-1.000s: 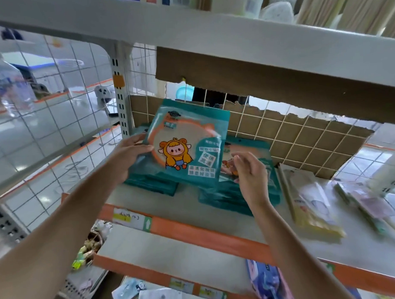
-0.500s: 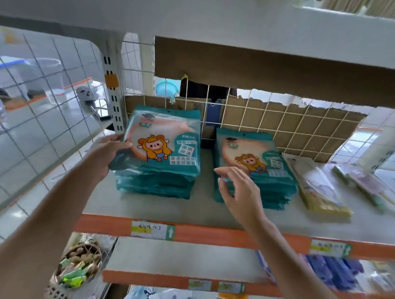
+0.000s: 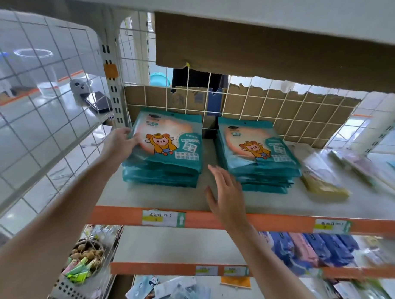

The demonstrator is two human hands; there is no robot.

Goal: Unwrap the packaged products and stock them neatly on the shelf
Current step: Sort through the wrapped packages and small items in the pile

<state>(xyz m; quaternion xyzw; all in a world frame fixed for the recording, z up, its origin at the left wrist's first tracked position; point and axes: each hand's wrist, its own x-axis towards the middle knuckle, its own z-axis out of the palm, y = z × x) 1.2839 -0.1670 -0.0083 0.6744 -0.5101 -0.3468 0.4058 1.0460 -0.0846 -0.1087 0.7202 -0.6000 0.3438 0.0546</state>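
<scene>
Orange trim [image 3: 217,218] ran along the front of the pale, smooth shelf [image 3: 149,195], with a paper price label [image 3: 161,217] stuck on it below the left stack [image 3: 161,173]. Left of that stack stood a white wire panel [image 3: 34,110], with a tiled floor showing through it. Behind the stack rose a wire grid [image 3: 257,98] backed by torn brown cardboard [image 3: 255,40].

The left hand [image 3: 119,144] gripped the left edge of the top packet [image 3: 169,139], thumb on its face. The packet was flat, glossy and teal, with a cartoon figure printed on it. It lay level on the left stack of the same packets, at the back left corner of the shelf. Half a second earlier it had been held tilted above that stack.

Just right of the left stack, the right hand [image 3: 225,193] hovered released, fingers spread, over bare shelf near the trim, holding nothing. It had dropped lower and moved leftward since the earlier frame. A right stack [image 3: 259,165] of teal packets sat beside the left stack, apart from it. Further right lay blurred yellow packets [image 3: 323,180]. Below the left stack's level, a lower shelf held blue and pink packs [image 3: 307,250].
</scene>
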